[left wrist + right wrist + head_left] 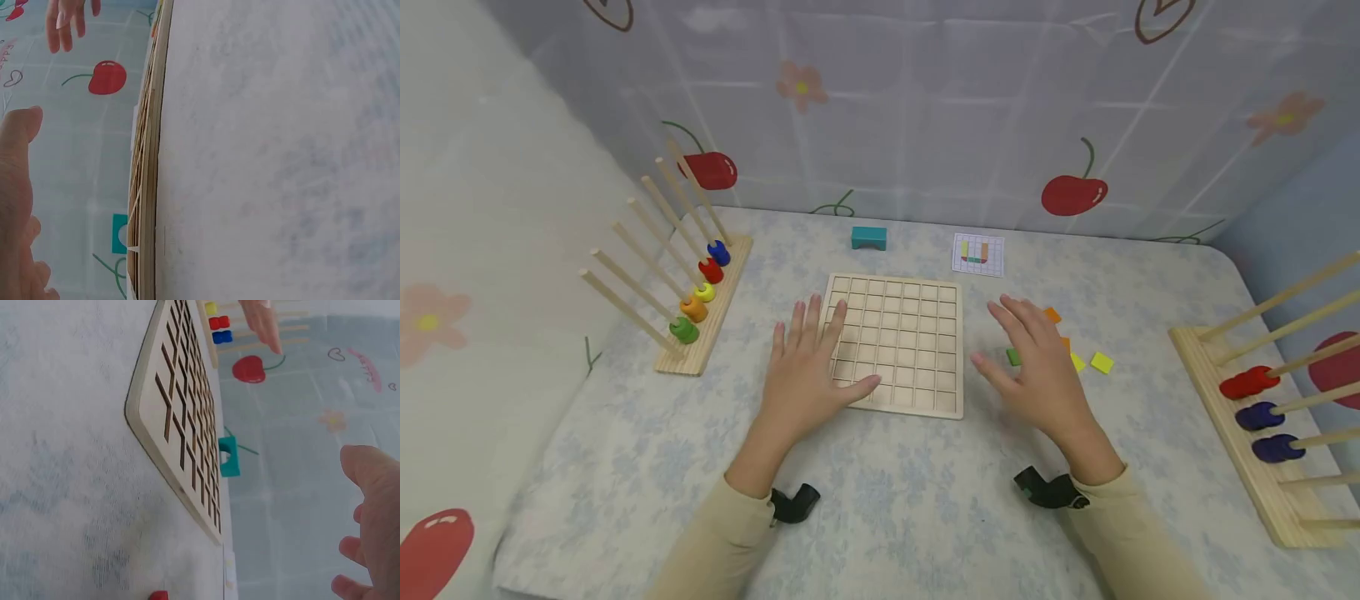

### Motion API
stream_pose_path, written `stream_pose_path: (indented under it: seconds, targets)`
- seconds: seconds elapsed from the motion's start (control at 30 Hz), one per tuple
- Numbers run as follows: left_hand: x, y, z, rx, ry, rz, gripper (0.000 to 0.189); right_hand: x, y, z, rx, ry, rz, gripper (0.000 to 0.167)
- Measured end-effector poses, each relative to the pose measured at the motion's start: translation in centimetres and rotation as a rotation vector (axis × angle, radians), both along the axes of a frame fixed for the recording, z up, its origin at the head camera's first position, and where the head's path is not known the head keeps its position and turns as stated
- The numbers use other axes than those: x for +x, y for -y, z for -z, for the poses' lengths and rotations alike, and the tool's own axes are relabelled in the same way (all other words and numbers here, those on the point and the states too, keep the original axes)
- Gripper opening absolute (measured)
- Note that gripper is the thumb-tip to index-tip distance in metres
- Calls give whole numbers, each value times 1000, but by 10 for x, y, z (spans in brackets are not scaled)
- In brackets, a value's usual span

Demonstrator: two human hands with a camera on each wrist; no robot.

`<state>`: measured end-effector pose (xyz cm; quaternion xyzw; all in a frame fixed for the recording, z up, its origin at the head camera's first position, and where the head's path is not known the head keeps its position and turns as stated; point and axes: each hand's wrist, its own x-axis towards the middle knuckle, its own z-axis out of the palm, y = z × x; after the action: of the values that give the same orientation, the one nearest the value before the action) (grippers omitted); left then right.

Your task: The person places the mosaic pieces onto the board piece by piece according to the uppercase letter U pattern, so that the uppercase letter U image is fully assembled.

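A square wooden grid board (898,346) lies on the cloth-covered table, its small compartments bare. My left hand (801,371) is spread above the board's left edge, holding nothing. To the right of the board my right hand (1037,375) hovers with fingers apart, also holding nothing. Both wrist views show the hands raised off the table. Around and partly beneath the right hand are small tiles: a green tile (1014,357), an orange tile (1052,315) and a yellow tile (1102,362); the hand hides some. A red piece (159,595) shows at the right wrist view's bottom edge.
Behind the board stand a teal arch block (868,237) and a card with a coloured grid pattern (978,254). A wooden peg rack (700,358) with coloured beads is at the left, another peg rack (1232,425) at the right. A printed curtain (917,108) hangs behind.
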<state>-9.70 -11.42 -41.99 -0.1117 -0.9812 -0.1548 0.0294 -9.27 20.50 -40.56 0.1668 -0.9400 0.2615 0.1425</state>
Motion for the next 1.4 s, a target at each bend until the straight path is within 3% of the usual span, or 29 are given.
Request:
stream_pose_path:
  seconds: [0.33,0.57,0.93,1.17,1.4]
  targets:
    - [-5,19,20,113,73,-1,120,-3,-40,-1,-153,87,37,62]
    - [-5,26,33,179,110,5,126,-2,-70,2,-182,102,106,54]
    - [-5,30,48,140,137,11,136,-4,-100,12,-161,163,203,55]
    - [-2,30,51,104,132,16,138,-4,-117,19,-132,164,226,52]
    - [0,30,54,86,105,32,140,-3,-128,24,-102,229,273,50]
